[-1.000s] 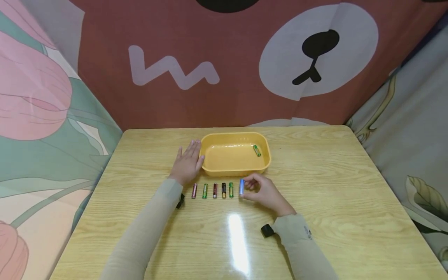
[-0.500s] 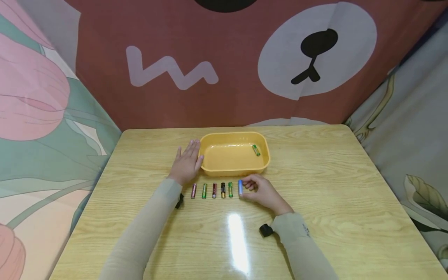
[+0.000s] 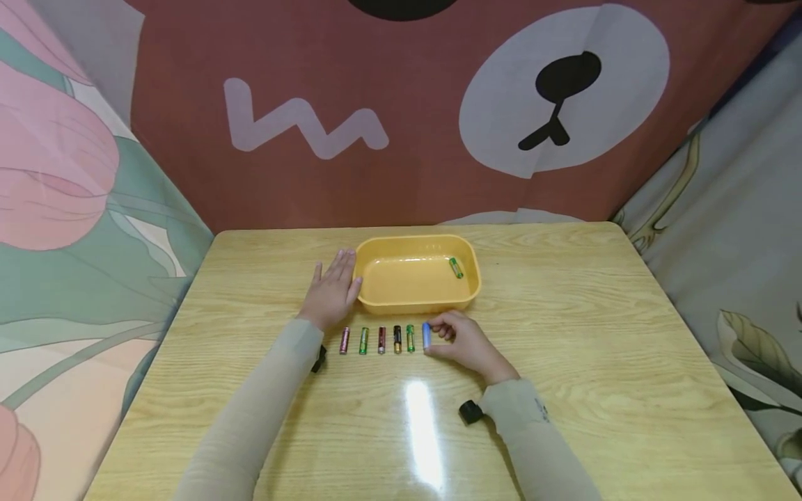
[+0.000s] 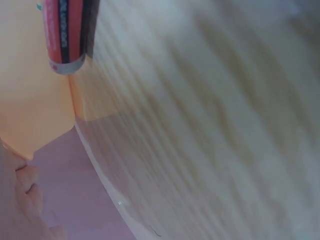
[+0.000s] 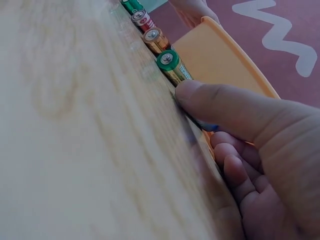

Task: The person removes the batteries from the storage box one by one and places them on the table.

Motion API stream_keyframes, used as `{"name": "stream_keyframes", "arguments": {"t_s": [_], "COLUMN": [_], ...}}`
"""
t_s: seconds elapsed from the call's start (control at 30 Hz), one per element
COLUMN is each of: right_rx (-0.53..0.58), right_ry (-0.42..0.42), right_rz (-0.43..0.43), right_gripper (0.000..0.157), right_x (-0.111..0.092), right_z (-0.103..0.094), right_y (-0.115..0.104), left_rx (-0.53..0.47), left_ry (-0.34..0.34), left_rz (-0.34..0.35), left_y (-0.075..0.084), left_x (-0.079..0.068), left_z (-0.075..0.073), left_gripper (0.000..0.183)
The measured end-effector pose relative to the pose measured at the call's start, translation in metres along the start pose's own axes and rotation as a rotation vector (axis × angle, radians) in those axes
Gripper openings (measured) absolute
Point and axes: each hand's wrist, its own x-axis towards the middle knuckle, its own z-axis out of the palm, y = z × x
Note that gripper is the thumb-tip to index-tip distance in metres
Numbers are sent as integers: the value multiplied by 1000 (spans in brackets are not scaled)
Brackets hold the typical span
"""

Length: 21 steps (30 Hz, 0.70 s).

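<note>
My right hand (image 3: 466,342) pinches a blue battery (image 3: 427,336) between thumb and fingers at the right end of a row of batteries. In the right wrist view the thumb (image 5: 220,105) covers most of it. Just left of it lies a green battery (image 3: 410,338), then a black and copper one (image 3: 397,339), a dark red one (image 3: 381,340), another green one (image 3: 364,341) and a pinkish-red one (image 3: 344,340). With fingers straight, my left hand (image 3: 331,293) rests against the left side of a yellow tray (image 3: 413,307).
Inside the tray, near its right end, lies one green battery (image 3: 456,268). The wooden table (image 3: 576,327) reaches back to a reddish-brown printed cloth (image 3: 313,188). Patterned cloths hang at both sides.
My right hand has edged the blue battery slightly left, closer to the green one beside it. The left hand stays at the tray. The head view has shifted a little.
</note>
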Motion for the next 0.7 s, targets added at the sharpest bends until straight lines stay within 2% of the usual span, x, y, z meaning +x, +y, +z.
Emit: {"name": "stream_keyframes", "arguments": {"t_s": [0.7], "right_rx": [-44], "right_ry": [-15], "right_rz": [9], "right_gripper": [52], "right_x": [2], "right_z": [0], "right_y": [-2], "left_rx": [2], "left_ry": [-15], "left_rz": [-16], "left_y": [3], "left_x": [-1], "left_z": [-3], "left_gripper": [62]}}
